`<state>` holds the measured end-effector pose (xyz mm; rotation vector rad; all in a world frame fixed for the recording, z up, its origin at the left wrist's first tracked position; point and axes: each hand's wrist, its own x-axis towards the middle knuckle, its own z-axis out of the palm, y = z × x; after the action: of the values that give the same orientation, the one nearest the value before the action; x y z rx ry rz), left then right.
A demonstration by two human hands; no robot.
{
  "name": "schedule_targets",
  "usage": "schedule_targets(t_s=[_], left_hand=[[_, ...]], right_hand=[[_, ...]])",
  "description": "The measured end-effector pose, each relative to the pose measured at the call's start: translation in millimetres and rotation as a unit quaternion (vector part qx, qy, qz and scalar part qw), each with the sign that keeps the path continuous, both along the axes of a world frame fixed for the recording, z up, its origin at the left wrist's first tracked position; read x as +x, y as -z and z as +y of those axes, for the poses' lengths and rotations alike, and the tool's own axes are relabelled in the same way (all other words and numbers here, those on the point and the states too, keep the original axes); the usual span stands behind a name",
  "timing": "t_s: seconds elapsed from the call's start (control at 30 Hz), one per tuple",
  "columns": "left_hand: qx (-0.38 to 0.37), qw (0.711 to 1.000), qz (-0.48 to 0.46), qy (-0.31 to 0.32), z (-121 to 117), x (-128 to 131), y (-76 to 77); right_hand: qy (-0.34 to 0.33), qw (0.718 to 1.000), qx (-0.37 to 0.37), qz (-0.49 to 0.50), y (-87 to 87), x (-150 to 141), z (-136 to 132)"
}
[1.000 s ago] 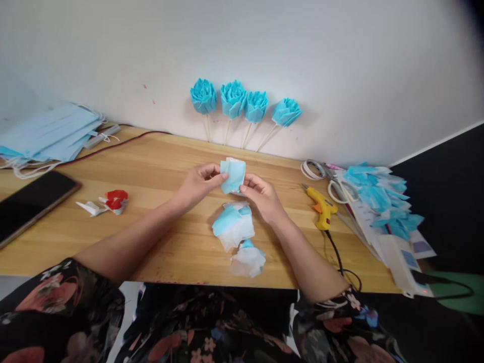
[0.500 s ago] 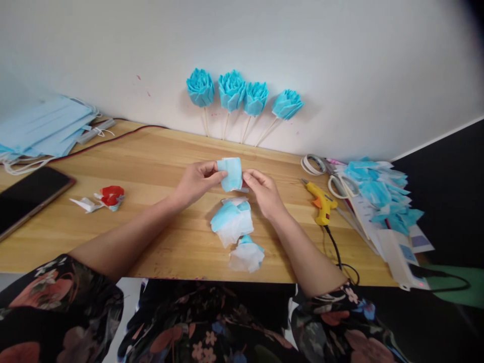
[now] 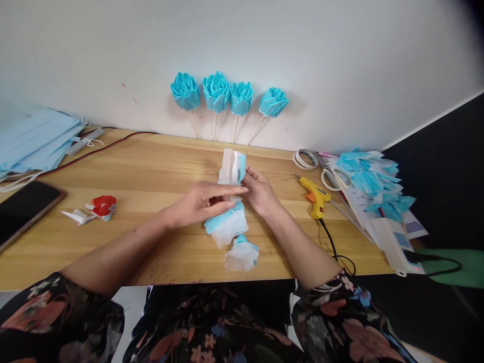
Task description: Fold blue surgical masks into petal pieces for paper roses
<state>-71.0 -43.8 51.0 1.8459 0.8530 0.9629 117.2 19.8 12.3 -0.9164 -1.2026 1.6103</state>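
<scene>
In the head view, a blue and white piece of mask fabric (image 3: 230, 166) stands up over the table, its white side mostly towards me. My right hand (image 3: 260, 192) pinches its lower right edge between thumb and fingers. Just below it, my left hand (image 3: 204, 202) reaches across, slightly blurred, fingers stretched towards the right fingertips and thumb apart below them. The left hand appears to hold nothing. Under that hand lie crumpled blue and white fabric pieces (image 3: 227, 227), partly hidden. Closer to me sits a smaller fabric bundle (image 3: 242, 256).
Several blue fabric flowers (image 3: 217, 93) on sticks lean against the wall. At right are a yellow glue gun (image 3: 313, 196), scissors (image 3: 336, 179), a tape roll (image 3: 305, 159) and a fabric heap (image 3: 368, 174). A phone (image 3: 28, 209), masks (image 3: 38, 138) and red wrapper (image 3: 104, 205) lie left.
My left hand has released the fabric and moved down towards me. The fabric has turned from its blue side to mostly white, still in my right hand. The view has shifted slightly right.
</scene>
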Motion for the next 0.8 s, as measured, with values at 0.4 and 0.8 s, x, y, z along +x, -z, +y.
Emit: schedule_targets(t_s=[0.4,0.8], left_hand=[[-0.239,0.933,-0.255,-0.087,29,-1,25.7],[-0.169,0.934,-0.226,-0.221,25,1,25.5]], right_hand=[[-0.047,0.999,-0.003,-0.006,-1.0,0,-2],[0.043,0.928,0.294,-0.224,-14.8,0,-17]])
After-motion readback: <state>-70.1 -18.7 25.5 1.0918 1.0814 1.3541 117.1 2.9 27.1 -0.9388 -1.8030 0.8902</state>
